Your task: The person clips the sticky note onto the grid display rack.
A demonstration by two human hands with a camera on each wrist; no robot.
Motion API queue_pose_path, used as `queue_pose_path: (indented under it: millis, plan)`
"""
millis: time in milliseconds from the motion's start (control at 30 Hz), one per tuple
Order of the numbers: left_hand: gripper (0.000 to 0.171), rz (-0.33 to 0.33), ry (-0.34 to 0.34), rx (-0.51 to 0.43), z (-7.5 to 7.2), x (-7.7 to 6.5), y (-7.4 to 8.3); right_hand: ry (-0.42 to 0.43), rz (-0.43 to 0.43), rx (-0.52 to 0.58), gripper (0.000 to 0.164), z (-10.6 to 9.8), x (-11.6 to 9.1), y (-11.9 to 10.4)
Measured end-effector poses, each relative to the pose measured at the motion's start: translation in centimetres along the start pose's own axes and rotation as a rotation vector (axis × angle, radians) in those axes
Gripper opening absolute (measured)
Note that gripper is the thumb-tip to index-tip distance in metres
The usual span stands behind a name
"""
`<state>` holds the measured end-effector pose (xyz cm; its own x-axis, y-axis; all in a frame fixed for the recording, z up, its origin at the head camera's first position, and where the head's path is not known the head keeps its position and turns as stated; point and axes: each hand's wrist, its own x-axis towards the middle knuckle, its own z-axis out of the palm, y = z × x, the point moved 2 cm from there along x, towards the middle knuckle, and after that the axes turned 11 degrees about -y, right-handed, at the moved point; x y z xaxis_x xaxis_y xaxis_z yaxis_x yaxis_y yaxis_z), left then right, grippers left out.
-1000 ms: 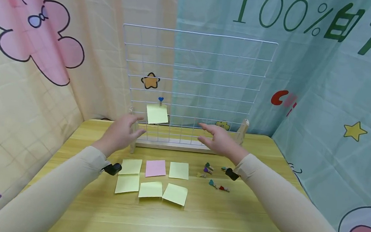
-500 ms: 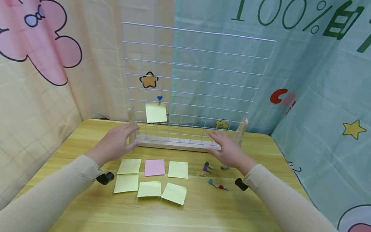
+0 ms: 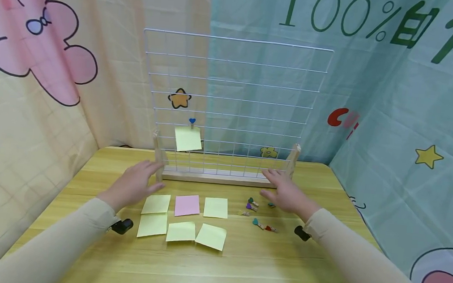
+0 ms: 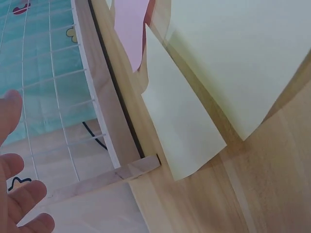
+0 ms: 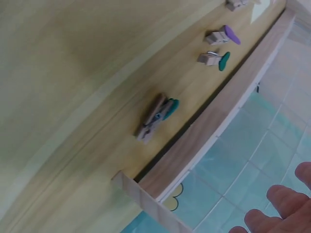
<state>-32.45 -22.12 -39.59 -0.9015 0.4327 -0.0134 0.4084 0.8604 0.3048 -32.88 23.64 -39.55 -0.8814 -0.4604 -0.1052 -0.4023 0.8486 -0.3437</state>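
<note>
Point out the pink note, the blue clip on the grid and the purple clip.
Pink note (image 3: 187, 205): head view, middle of its face.
Blue clip (image 3: 192, 121): head view, its heart-shaped top.
Purple clip (image 5: 231, 34): right wrist view, its purple end.

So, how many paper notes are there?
7. A clipped note hangs on the wire grid. On the table lie the back-left note, pink back-middle note, back-right note, front-left note, front-middle note and front-right note. Any beneath would be hidden.

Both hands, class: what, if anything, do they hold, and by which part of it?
Nothing is held: the left hand and the right hand are both empty.
</note>
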Motion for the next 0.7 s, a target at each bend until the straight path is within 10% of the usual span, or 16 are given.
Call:
queue_pose_path:
  millis: [700]
  plan:
    - [0.075,-0.024,-0.035,0.005,2.4,-1.0,-1.4,-0.034,0.092,-0.045,0.07,2.1,-0.9,2.3]
